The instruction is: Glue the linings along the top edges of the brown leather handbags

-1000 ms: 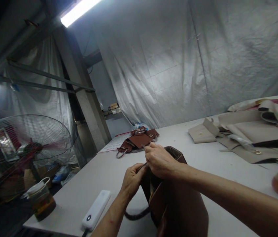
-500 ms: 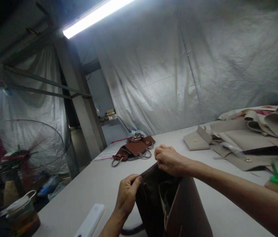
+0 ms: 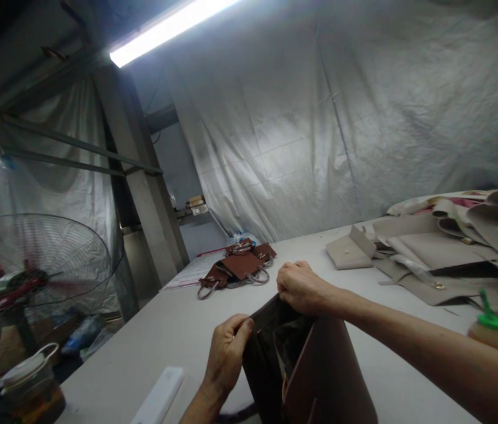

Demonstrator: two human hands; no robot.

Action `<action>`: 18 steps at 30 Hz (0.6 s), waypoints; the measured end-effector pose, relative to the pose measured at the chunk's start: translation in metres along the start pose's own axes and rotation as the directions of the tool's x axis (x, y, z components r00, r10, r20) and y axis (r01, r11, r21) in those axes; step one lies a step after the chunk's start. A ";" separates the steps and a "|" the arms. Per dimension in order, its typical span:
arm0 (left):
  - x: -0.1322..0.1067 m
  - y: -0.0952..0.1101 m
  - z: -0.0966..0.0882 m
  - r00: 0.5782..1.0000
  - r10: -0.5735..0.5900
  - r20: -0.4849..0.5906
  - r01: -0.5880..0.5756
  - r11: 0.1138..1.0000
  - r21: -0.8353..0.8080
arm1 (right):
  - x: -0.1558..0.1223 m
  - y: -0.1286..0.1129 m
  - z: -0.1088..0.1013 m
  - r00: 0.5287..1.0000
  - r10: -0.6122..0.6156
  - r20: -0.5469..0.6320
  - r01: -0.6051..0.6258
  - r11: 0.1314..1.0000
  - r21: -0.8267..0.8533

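A dark brown leather bag [image 3: 328, 377] stands upright on the white table [image 3: 178, 330] right in front of me, its mouth open with a lining and paper showing inside. My left hand [image 3: 226, 353] pinches the near left edge of the bag's rim. The far edge of the rim is gripped in the closed fingers of my right hand [image 3: 302, 287]. The two hands hold the mouth apart.
Brown leather pieces with metal rings [image 3: 238, 266] lie farther back on the table. Beige cut leather panels [image 3: 434, 259] pile up at the right. A green-capped bottle [image 3: 494, 333], a white power bank [image 3: 158, 396], a lidded cup [image 3: 32, 388] and a standing fan [image 3: 32, 271] are nearby.
My hands moved from working together at the bag's top to gripping opposite rim edges, and the mouth is now pulled open. The camera tilted upward slightly.
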State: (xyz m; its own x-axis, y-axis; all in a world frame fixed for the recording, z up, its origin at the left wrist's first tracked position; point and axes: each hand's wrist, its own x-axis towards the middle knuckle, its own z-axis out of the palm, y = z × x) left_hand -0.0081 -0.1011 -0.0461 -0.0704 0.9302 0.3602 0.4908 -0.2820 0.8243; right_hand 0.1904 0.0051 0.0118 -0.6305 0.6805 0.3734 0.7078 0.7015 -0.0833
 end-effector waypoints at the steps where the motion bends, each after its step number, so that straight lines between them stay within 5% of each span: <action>1: 0.000 0.000 0.000 1.000 -0.001 0.006 0.001 1.000 0.004 | 0.000 -0.001 0.001 1.000 0.004 -0.002 -0.004 1.000 -0.008; 11: 0.027 0.033 -0.003 0.995 -0.003 0.097 -0.046 0.867 0.497 | 0.001 -0.009 -0.003 1.000 -0.008 0.010 0.008 1.000 -0.026; 18: 0.022 0.025 -0.013 0.994 -0.049 0.098 -0.001 0.893 0.449 | -0.010 0.016 -0.012 1.000 -0.003 0.006 0.003 1.000 0.024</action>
State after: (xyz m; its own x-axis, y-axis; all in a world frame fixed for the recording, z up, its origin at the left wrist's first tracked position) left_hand -0.0081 -0.0910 -0.0119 -0.0083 0.9614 0.2750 0.8288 -0.1472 0.5399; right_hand 0.2120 0.0074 0.0184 -0.6346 0.6796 0.3680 0.6981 0.7084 -0.1043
